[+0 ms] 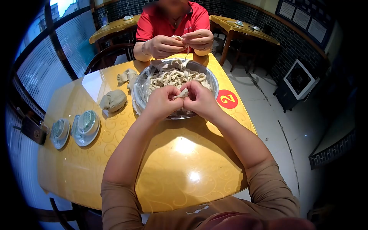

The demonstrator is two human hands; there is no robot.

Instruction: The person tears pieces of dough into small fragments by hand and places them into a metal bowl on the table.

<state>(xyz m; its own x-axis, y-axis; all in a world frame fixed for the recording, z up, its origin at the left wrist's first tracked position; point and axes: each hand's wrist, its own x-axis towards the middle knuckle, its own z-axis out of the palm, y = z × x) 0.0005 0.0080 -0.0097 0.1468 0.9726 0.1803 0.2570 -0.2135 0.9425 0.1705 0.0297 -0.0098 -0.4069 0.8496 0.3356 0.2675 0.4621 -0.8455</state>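
Close together over the near side of a metal basin (215, 81), my left hand (165, 100) and my right hand (200, 99) are closed in a pinch. Between their fingertips is a small pale piece of dough (184, 93), gripped from both sides. A heap of greyish-beige dough strips (168, 78) fills the basin below, which has clear plastic (141, 86) along its left side. Left of the basin, a rounded dough lump (114, 101) rests on the table, with a smaller crumpled beige lump (127, 76) behind it.
Across the yellow table (161, 168), a person in a red shirt (197, 19) holds a pale strip in both hands above the basin. Two wrapped dish sets (87, 126) (59, 132) stand at the left. A red number sticker (227, 99) lies right of the basin.
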